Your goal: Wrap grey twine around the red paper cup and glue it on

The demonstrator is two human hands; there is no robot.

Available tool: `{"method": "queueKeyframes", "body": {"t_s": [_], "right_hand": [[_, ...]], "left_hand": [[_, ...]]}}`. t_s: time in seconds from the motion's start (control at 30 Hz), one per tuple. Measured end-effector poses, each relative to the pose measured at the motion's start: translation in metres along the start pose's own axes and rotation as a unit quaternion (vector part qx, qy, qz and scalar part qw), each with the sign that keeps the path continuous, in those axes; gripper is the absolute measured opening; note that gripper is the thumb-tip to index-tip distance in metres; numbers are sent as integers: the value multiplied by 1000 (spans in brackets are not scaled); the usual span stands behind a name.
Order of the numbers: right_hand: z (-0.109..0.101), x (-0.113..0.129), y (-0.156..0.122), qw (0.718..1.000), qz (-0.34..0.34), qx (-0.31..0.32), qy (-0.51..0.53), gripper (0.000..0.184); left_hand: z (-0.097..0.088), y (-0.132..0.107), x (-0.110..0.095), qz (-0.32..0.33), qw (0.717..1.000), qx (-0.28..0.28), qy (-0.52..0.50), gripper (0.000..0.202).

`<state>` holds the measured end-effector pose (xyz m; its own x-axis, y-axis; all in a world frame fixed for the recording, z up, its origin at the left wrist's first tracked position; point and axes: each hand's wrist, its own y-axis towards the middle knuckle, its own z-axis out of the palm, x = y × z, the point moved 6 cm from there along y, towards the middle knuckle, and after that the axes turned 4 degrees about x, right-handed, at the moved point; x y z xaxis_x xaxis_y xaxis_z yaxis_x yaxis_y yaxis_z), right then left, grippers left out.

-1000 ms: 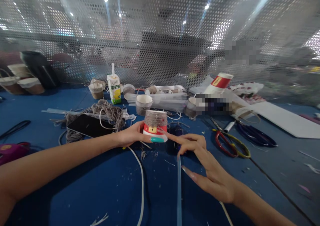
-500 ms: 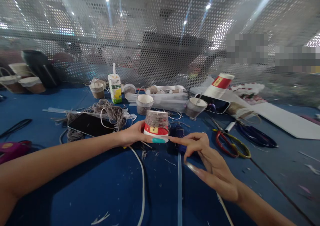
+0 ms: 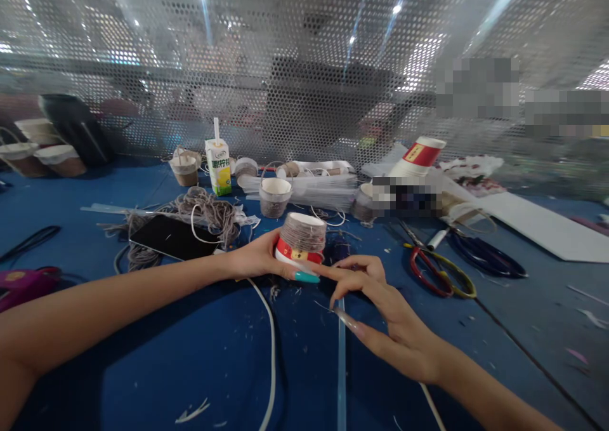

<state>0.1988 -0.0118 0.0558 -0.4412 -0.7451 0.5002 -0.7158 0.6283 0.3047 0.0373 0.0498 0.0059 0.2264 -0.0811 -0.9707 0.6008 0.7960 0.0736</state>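
My left hand (image 3: 259, 258) grips a red and white paper cup (image 3: 301, 244) whose upper part is wrapped in rows of grey yarn. The left thumb, with a long turquoise nail, lies across the cup's lower end. The cup's wide white opening tilts slightly toward me. My right hand (image 3: 375, 310) is just right of the cup, its index finger stretched out to the cup's lower side by the left thumb. Its other fingers are bent and apart, and the thumb tip is close to a curled fingertip. I see nothing held in it.
Behind the cup are a small yarn-wrapped bucket (image 3: 275, 197), a drink carton (image 3: 219, 167) and clear glue sticks (image 3: 314, 193). Grey yarn (image 3: 209, 212) and a black phone (image 3: 171, 237) lie left. Scissors (image 3: 431, 272) and stacked paper cups (image 3: 419, 158) are right. A white cable (image 3: 273, 355) runs in front.
The cup has tilted, showing more of its opening, and shifted slightly right with my left hand. My right hand has moved a little left, its thumb and curled finger drawing closer together.
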Motion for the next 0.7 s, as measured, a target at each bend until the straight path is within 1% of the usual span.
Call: {"method": "queueKeyframes", "body": {"t_s": [0.2,0.27,0.33,0.43,0.53,0.63,0.7], "right_hand": [[1,-3,2,998,-12,26,-54,18],[1,-3,1,998,-26,26,-53,19],[0,-3,-1,998,-35,12,-50,18],[-1,-6,-2,998,-37,-7,-53,20],[-1,-6,-2,998,-43,-7,-53,21],[-1,-8,-2,999,-32,3,-36,20],[-4,-8,-2,999,-29,-3,-22,18]], "left_hand": [[0,0,0,-3,1000,10,18,64],[-2,0,1,-7,1000,11,15,61],[-4,-1,1,-5,1000,14,-9,56],[-4,-1,-1,13,998,34,-53,51],[-3,-3,-2,17,996,57,-62,47],[-4,-4,-2,13,995,71,-74,48],[-5,-5,0,6,993,81,-82,51]]}}
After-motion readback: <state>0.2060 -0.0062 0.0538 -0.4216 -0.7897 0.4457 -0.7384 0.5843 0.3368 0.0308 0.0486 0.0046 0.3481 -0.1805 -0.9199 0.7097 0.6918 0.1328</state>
